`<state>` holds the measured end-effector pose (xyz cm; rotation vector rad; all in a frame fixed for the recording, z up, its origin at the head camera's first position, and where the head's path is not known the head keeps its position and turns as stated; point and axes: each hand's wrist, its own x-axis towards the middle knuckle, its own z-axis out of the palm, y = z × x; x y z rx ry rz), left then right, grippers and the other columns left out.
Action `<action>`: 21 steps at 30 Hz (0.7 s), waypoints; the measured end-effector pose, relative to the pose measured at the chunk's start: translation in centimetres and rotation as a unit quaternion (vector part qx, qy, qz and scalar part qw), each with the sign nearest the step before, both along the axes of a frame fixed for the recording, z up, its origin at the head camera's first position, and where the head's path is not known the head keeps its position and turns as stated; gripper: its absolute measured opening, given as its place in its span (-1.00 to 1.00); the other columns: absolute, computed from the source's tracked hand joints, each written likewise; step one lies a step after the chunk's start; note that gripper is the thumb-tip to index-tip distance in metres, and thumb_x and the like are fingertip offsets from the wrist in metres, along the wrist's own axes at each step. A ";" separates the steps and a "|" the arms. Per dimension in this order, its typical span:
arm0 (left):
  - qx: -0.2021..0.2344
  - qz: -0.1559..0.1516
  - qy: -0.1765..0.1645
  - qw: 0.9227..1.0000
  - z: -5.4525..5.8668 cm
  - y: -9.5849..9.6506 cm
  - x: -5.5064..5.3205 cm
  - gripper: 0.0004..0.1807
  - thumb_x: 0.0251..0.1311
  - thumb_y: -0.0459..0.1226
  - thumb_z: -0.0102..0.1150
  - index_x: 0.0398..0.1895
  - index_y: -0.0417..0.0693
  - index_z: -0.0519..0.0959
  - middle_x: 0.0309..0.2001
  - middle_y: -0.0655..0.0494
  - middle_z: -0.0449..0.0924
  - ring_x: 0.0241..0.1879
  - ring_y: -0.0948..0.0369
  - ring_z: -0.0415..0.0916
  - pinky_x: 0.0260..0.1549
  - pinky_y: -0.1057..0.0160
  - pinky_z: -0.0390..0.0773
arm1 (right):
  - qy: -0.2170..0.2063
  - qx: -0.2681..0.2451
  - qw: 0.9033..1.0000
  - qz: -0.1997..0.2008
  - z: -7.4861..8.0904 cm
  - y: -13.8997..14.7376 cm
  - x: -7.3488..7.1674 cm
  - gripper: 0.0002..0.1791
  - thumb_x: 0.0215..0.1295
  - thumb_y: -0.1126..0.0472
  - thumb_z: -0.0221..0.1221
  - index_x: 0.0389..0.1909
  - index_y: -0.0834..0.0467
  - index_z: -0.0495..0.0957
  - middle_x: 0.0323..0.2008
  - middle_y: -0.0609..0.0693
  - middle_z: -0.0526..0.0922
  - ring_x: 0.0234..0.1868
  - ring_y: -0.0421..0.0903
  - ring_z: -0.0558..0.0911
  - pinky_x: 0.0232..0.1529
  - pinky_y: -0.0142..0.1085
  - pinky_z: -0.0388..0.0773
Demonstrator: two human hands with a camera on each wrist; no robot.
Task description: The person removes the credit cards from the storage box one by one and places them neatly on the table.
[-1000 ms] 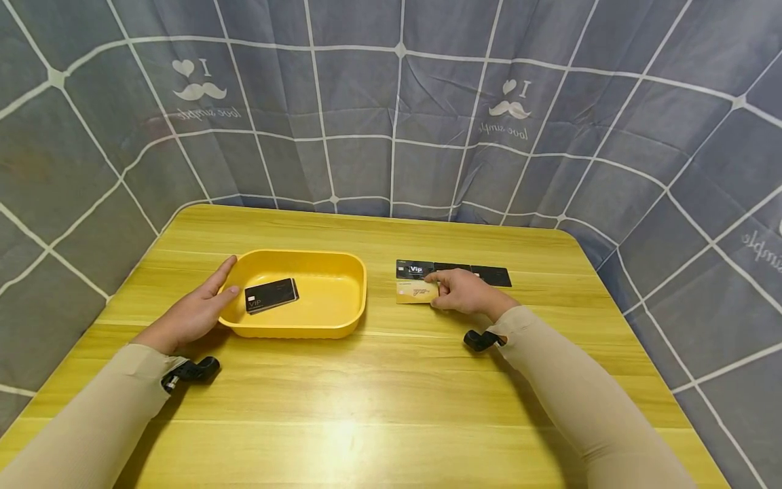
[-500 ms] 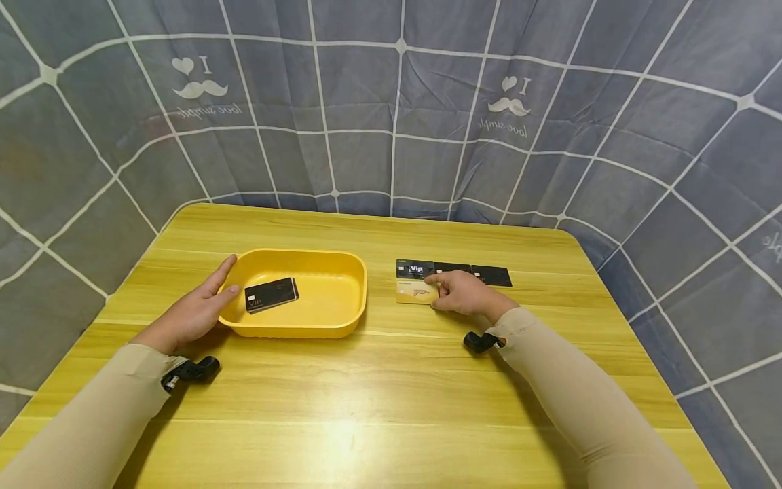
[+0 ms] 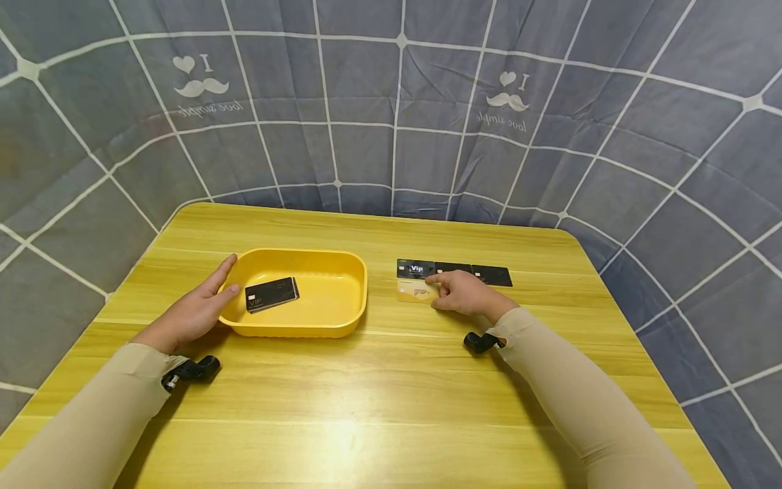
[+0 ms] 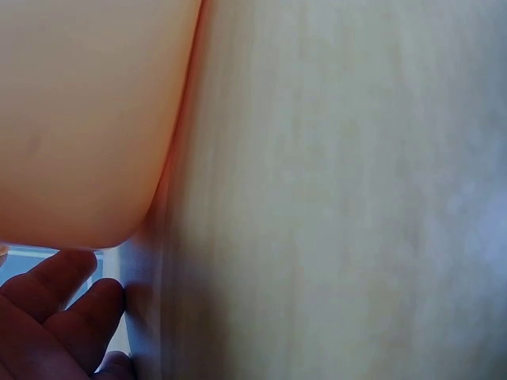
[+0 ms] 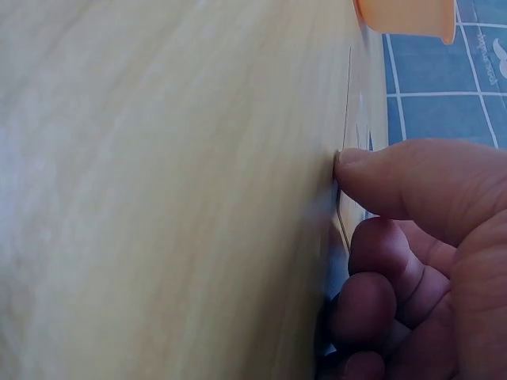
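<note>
My left hand (image 3: 194, 312) grips the left end of a yellow plastic tray (image 3: 299, 331), its thumb over the rim and its fingers along the outer wall. The left wrist view shows those fingertips (image 4: 99, 305) close against the tray's wall. Inside the tray lies a small stack of black cards (image 3: 271, 295), the top one marked VIP. On the table to the right, my right hand (image 3: 467, 293) pinches a gold card (image 3: 414, 292) between thumb and index finger by its long edges. Just behind that card lies a black Vip card (image 3: 414, 269), lined up with it.
Two more black cards (image 3: 455, 266) (image 3: 493, 276) continue the row to the right, the nearer one partly hidden by the right hand. The wood-grain table (image 3: 391, 401) ends at a grey checked curtain (image 3: 360, 156) behind and at both sides.
The gold card's near edge has shifted very slightly toward the black row. Both hands and the tray have stayed in place.
</note>
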<state>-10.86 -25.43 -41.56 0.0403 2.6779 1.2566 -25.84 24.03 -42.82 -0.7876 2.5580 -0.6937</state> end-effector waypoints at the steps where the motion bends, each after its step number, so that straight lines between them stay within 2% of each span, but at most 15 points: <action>1: -0.001 0.000 0.000 1.000 -0.1 0.0 0.0 -0.20 0.70 0.08 -0.31 0.71 0.29 -0.49 0.73 -0.07 -0.55 0.64 -0.43 -0.44 0.45 -0.59 -0.27 | 0.002 0.001 1.000 0.000 0.0 0.0 0.0 -0.38 0.38 0.20 0.35 0.45 0.17 0.51 -0.56 -0.12 0.48 -0.59 -0.19 0.37 -0.42 -0.31 0.34; 21: -0.004 -0.002 0.005 1.000 -0.3 0.0 0.1 -0.20 0.71 0.07 -0.32 0.72 0.24 -0.49 0.72 -0.08 -0.55 0.64 -0.43 -0.44 0.45 -0.59 -0.26 | 0.020 0.007 1.000 0.004 -0.4 0.0 0.2 -0.46 0.47 0.16 0.30 0.43 0.15 0.54 -0.54 -0.10 0.47 -0.56 -0.17 0.37 -0.37 -0.30 0.36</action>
